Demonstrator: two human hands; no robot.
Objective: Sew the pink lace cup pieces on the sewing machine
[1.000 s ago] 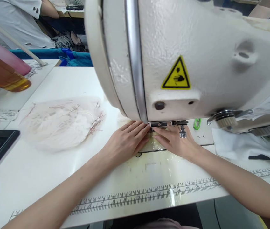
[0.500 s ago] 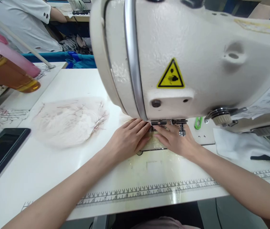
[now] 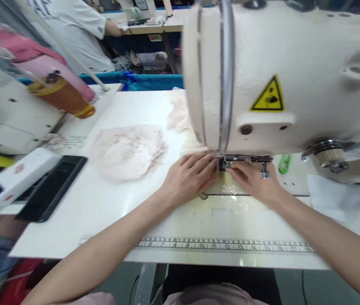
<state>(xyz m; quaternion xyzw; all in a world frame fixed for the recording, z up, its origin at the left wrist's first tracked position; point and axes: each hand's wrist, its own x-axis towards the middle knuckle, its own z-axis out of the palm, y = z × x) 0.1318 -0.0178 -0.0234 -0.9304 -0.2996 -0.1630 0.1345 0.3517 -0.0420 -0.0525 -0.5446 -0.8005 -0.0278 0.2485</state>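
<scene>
My left hand [image 3: 189, 176] lies flat on the bed of a white sewing machine [image 3: 262, 55], fingers stretched toward the left side of the presser foot [image 3: 221, 163]. Pale sheer cloth [image 3: 194, 142] shows just behind its fingers, running partly under the machine head. On the other side of the foot, my right hand [image 3: 259, 180] rests with its thumb apart from the fingers. Metal parts below the head partly cover those fingers. Whether cloth lies under either hand, I cannot make out.
Left of my hands lies a pale pouch-like cloth bundle with loose threads [image 3: 132, 152]. A black phone [image 3: 54, 186], an amber cup [image 3: 62, 95] and a pink bottle [image 3: 55, 70] stand farther left. White cloth [image 3: 341, 199] is at right, a ruler strip [image 3: 214, 245] along the front edge. A person [image 3: 71, 29] sits beyond.
The view has swung left, so everything sits farther right in it. More pale cloth shows behind the machine head. Both hands stay by the presser foot, with slightly more space between them.
</scene>
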